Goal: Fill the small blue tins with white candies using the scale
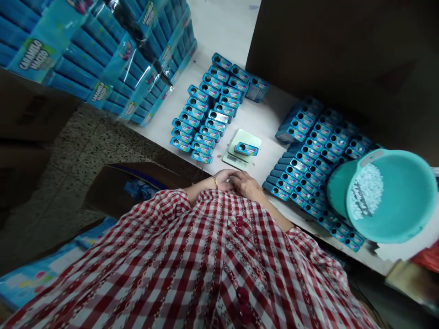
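Observation:
My left hand (223, 179), with a gold bangle at the wrist, meets my right hand (247, 184) at the table's front edge. The fingers of both are curled closed against each other. A tiny white bit shows between them, too small to name. Just beyond my hands sits a pale digital scale (234, 158). On it stands a small blue box (247, 149) with a printed label and a dark round opening on top. Left of the scale, rows of matching blue boxes (202, 132) stand upright; a larger block of blue boxes (303, 169) is to its right.
A turquoise tub (408, 196) holding white pellets and a dark-marked strip leans over the right-hand boxes. Wrapped stacks of blue packs (103, 68) rise at the left of the white table (219, 27). An open carton (113, 189) stands below the table edge.

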A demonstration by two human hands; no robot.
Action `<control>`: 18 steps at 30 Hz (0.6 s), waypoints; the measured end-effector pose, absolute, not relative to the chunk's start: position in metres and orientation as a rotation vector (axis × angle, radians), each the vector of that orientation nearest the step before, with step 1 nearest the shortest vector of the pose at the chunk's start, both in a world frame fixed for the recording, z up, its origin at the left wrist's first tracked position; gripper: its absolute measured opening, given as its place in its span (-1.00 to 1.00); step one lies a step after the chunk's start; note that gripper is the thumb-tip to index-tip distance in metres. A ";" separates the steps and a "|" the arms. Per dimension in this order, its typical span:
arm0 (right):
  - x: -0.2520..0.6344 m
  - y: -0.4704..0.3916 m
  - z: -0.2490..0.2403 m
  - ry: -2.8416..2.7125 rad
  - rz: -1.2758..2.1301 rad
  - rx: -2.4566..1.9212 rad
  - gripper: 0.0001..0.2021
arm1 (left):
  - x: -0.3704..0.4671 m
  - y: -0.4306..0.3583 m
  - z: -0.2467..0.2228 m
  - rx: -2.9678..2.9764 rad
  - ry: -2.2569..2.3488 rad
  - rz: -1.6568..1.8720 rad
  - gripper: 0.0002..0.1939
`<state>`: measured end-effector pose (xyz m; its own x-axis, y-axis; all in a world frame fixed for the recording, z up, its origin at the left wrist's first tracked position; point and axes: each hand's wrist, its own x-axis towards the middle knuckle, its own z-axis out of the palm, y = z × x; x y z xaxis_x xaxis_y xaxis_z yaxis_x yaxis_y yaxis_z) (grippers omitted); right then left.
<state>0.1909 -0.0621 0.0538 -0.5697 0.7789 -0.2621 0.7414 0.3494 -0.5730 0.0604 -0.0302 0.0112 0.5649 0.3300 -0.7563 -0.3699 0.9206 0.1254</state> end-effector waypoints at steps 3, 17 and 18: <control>0.195 -0.051 0.055 -2.341 1.078 -1.385 -0.79 | 0.057 -0.027 0.014 -0.211 0.915 0.370 -0.76; 0.202 0.019 0.037 -2.091 0.654 -1.722 -0.72 | 0.035 -0.025 0.023 -0.234 1.028 0.479 -0.69; 0.205 0.018 0.036 -2.050 0.653 -1.684 -0.74 | 0.033 -0.026 0.023 -0.239 1.026 0.486 -0.69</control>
